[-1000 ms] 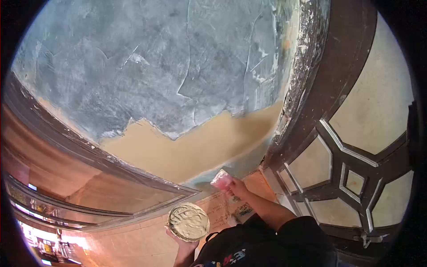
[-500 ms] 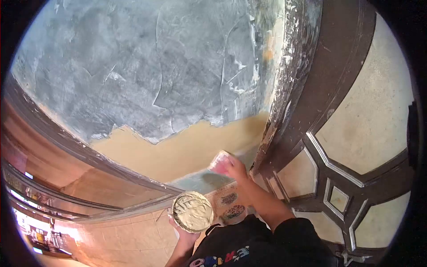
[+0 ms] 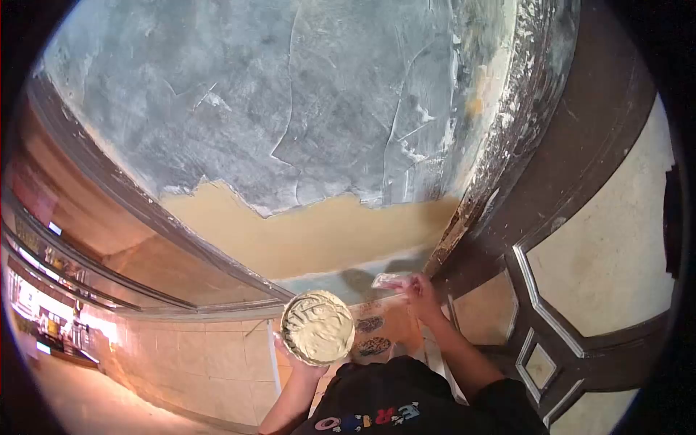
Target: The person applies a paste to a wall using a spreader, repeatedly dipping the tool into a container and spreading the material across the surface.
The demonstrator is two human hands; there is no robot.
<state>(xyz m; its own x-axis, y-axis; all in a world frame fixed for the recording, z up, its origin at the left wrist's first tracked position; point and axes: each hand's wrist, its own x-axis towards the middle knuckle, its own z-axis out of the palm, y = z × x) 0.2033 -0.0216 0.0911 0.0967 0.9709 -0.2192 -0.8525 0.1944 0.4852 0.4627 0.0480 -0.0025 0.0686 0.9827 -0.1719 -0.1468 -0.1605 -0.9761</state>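
My left hand (image 3: pixel 296 360) grips a round tub (image 3: pixel 351 335) from its left and lower side. Cream-coloured putty (image 3: pixel 317 326) fills the tub, its surface ridged and swirled. My right hand (image 3: pixel 423 297) is closed around a flat pinkish putty spreader (image 3: pixel 391 281) whose blade is smeared with pale putty. The spreader lies over the lower edge of the wall in this view, right of the tub. Across the wall's lower part runs a smooth tan band (image 3: pixel 304 243), below the patchy blue-grey surface (image 3: pixel 348 109). A narrow grey-blue strip (image 3: pixel 326 279) shows underneath it.
A worn, paint-flecked dark frame (image 3: pixel 500 156) borders the wall on the right, beside a dark door (image 3: pixel 558 203) with pale panels. Another dark frame (image 3: pixel 217 254) edges the left. Patterned tile (image 3: pixel 373 324) lies below, with pale floor tiles (image 3: pixel 210 362) to the left.
My right hand has moved right and slightly down with the spreader, which now appears flatter and more edge-on. The camera view has shifted, while the tub stays in my left hand.
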